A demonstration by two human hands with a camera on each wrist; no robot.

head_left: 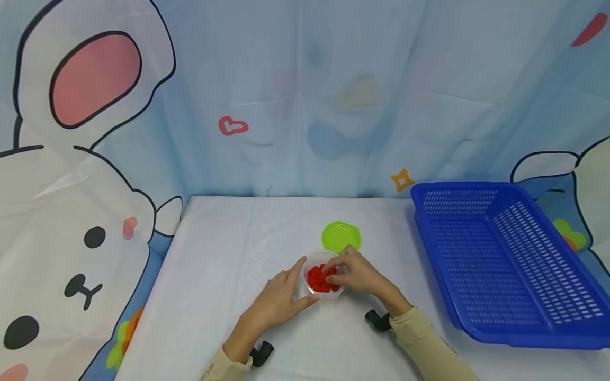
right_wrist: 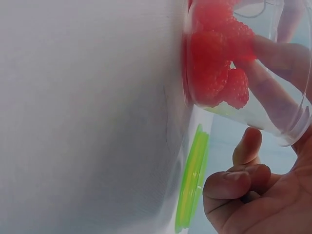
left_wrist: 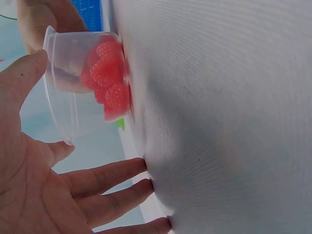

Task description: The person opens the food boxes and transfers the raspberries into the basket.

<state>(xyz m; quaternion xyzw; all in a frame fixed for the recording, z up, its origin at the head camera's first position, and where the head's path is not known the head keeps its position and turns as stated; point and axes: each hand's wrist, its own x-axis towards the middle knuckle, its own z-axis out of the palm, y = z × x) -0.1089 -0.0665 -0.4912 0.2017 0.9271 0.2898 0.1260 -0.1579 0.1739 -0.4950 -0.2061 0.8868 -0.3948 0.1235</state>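
A clear plastic cup [head_left: 312, 260] stands on the white cloth with several red raspberries [left_wrist: 108, 70] at its bottom. My left hand [head_left: 278, 300] holds the cup's rim between thumb and index finger, and its other fingers are spread with their tips down at the cloth. From the other side my right hand [head_left: 357, 272] reaches into the cup. Its thumb and index finger pinch at a raspberry [right_wrist: 239, 41], while the remaining fingers are folded outside the wall. Behind the cup lies a bright green round lid [head_left: 340, 236], also visible beneath the right hand in the right wrist view.
A large blue plastic basket [head_left: 481, 336] with perforated walls takes up the right side of the table. The table [head_left: 229, 243] has a white cloth cover, and a light blue printed curtain [head_left: 295, 95] hangs along its back edge.
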